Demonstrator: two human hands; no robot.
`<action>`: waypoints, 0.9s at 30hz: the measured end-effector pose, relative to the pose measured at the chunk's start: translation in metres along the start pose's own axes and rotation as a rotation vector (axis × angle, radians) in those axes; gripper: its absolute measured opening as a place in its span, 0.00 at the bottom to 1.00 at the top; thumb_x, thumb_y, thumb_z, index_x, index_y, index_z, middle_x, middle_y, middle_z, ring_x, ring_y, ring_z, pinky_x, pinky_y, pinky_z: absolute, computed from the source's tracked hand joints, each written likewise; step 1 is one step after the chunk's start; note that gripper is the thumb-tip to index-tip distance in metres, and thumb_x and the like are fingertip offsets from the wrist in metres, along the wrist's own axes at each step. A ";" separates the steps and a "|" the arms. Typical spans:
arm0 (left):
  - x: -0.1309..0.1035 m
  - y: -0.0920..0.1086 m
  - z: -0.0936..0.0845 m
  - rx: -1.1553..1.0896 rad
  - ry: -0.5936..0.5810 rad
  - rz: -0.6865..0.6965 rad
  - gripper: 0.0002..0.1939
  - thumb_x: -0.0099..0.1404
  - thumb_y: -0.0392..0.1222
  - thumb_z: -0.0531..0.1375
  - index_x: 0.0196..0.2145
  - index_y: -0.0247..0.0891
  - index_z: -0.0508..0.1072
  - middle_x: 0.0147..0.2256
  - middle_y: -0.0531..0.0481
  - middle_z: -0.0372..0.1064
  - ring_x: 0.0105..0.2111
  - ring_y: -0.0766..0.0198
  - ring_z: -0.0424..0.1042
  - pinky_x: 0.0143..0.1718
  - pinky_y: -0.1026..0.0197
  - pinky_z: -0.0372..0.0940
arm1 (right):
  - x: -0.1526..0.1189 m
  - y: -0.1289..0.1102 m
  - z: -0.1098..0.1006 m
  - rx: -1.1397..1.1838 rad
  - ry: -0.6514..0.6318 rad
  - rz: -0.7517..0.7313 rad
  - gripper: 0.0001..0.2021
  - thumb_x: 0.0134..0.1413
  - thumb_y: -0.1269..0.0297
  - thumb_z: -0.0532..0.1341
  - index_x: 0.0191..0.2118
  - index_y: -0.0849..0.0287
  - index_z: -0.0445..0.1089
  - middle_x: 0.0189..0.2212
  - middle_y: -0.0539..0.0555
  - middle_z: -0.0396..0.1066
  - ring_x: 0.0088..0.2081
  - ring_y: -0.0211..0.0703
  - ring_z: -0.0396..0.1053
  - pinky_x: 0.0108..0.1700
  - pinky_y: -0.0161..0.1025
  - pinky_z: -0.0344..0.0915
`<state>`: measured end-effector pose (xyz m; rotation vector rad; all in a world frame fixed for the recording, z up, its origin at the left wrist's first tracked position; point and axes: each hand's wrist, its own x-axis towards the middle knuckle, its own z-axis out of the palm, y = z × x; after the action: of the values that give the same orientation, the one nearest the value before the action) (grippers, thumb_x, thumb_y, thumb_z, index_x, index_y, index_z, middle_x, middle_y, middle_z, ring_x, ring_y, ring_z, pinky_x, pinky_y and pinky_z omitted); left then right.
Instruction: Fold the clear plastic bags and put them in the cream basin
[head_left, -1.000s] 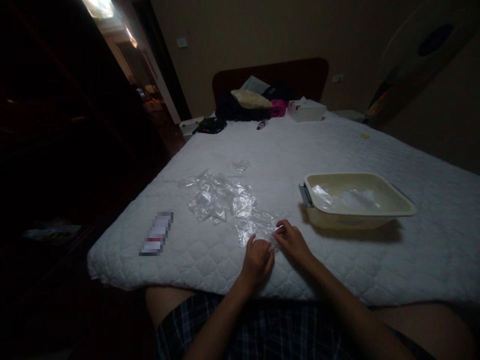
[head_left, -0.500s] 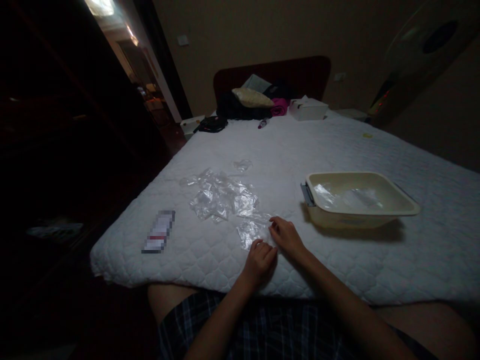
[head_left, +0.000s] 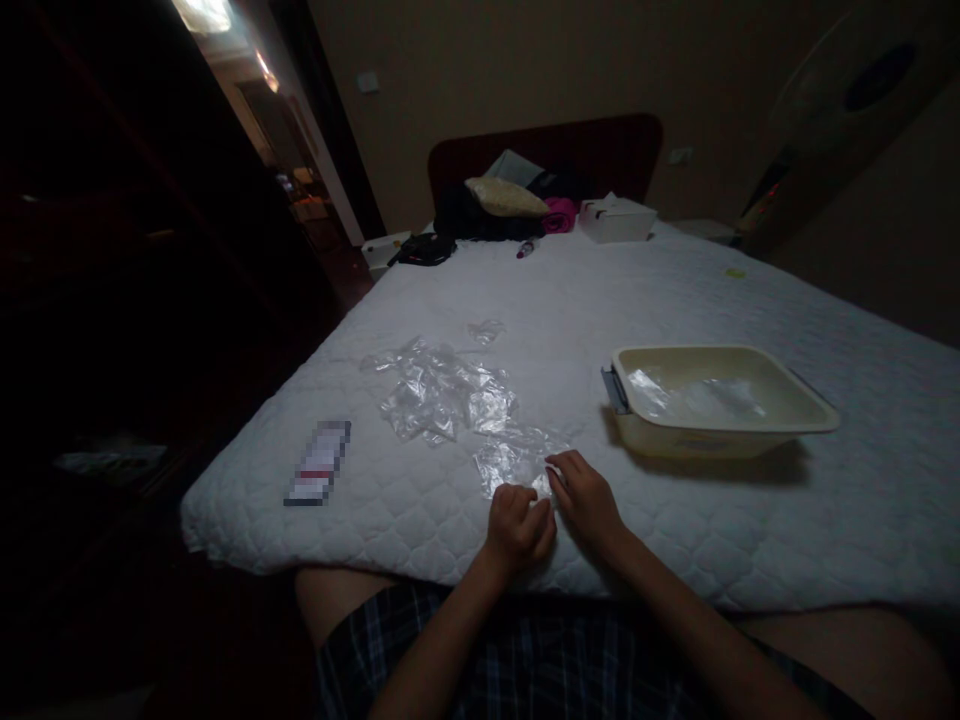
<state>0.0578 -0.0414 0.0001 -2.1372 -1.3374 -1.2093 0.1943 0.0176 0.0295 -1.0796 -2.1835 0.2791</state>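
Observation:
A clear plastic bag (head_left: 506,462) lies on the white quilted bed near its front edge. My left hand (head_left: 520,525) is curled at the bag's lower edge, its fingers closed on the plastic. Just to the right, my right hand (head_left: 586,497) has its fingers bent together at the bag's right side, pinching its edge. Beyond the hands, a pile of crumpled clear bags (head_left: 442,390) is spread out, with one small bag (head_left: 487,331) behind it. A cream basin (head_left: 720,440) at the right holds more clear plastic (head_left: 705,396).
A phone with a blurred screen (head_left: 319,463) lies at the left on the bed (head_left: 405,530). Toward the headboard (head_left: 622,150) are a cushion (head_left: 506,197), dark and pink cloth, a black bag (head_left: 426,248) and a white box (head_left: 616,219). A fan stands at the right.
My right hand has moved slightly down and to the right. My left hand has curled more, and its fingers have shifted a little. The bag pile and basin are unmoved.

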 end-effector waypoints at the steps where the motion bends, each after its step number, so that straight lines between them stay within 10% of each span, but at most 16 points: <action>1: 0.001 0.000 0.000 0.004 -0.003 0.003 0.08 0.55 0.35 0.57 0.35 0.38 0.69 0.33 0.45 0.68 0.35 0.58 0.67 0.36 0.53 0.62 | 0.005 0.001 0.003 -0.004 0.005 0.009 0.10 0.57 0.69 0.49 0.41 0.58 0.65 0.34 0.55 0.66 0.36 0.44 0.66 0.38 0.40 0.64; 10: 0.002 -0.003 0.001 -0.049 -0.121 -0.108 0.10 0.56 0.32 0.54 0.38 0.37 0.67 0.38 0.45 0.69 0.45 0.56 0.66 0.50 0.45 0.56 | 0.002 0.001 -0.003 0.026 0.012 -0.052 0.09 0.59 0.68 0.49 0.39 0.58 0.65 0.34 0.56 0.67 0.36 0.44 0.66 0.39 0.41 0.63; 17: -0.009 -0.006 0.005 0.012 0.012 -0.031 0.16 0.54 0.31 0.56 0.42 0.34 0.66 0.42 0.38 0.65 0.48 0.53 0.63 0.46 0.49 0.61 | -0.016 0.008 0.003 -0.057 -0.048 -0.170 0.08 0.57 0.66 0.52 0.38 0.59 0.67 0.34 0.56 0.70 0.37 0.45 0.66 0.41 0.43 0.62; 27: 0.001 -0.003 0.005 -0.030 -0.240 -0.103 0.16 0.58 0.33 0.52 0.45 0.32 0.67 0.43 0.40 0.69 0.49 0.54 0.64 0.54 0.46 0.54 | -0.024 0.013 0.000 -0.050 0.015 -0.199 0.11 0.57 0.69 0.52 0.45 0.61 0.65 0.40 0.59 0.70 0.43 0.46 0.66 0.46 0.46 0.61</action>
<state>0.0576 -0.0358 -0.0025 -2.3193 -1.5549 -1.0408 0.2131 0.0075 0.0121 -0.8794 -2.2743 0.1277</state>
